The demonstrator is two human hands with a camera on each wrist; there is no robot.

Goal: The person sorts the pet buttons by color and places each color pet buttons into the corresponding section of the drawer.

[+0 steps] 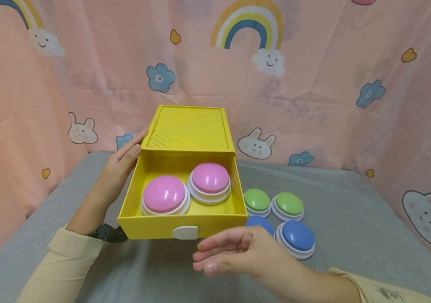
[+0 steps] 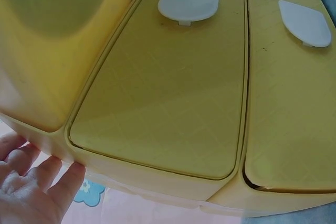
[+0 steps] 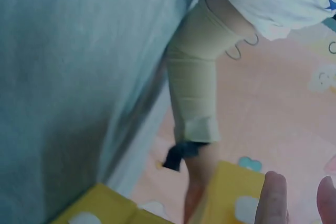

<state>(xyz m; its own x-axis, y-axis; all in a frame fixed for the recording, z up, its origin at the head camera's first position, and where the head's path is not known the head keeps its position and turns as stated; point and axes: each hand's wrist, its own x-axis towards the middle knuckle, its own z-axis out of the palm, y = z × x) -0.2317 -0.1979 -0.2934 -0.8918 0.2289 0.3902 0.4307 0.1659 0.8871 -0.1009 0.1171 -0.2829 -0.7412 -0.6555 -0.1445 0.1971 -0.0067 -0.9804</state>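
A yellow drawer cabinet [image 1: 189, 128] stands on the cloth, its top drawer [image 1: 215, 225] pulled out toward me. Inside that drawer lie two pink dome buttons with white bases, one at front left [image 1: 164, 193] and one at back right [image 1: 210, 178]. My left hand [image 1: 118, 168] rests with extended fingers against the cabinet's left side; in the left wrist view its fingertips [image 2: 73, 174] touch the cabinet edge. Just below the drawer's white handle [image 1: 185, 232], to its right, my right hand [image 1: 247, 254] holds nothing, fingers straight. Whether it touches the drawer front I cannot tell.
Right of the cabinet lie two green dome buttons [image 1: 289, 204] and two blue ones [image 1: 297, 235], one blue partly hidden behind the drawer and right hand. Lower drawers [image 2: 157, 93] with white handles are closed. A pink patterned curtain [image 1: 313, 105] surrounds the grey-covered table [image 1: 351, 219].
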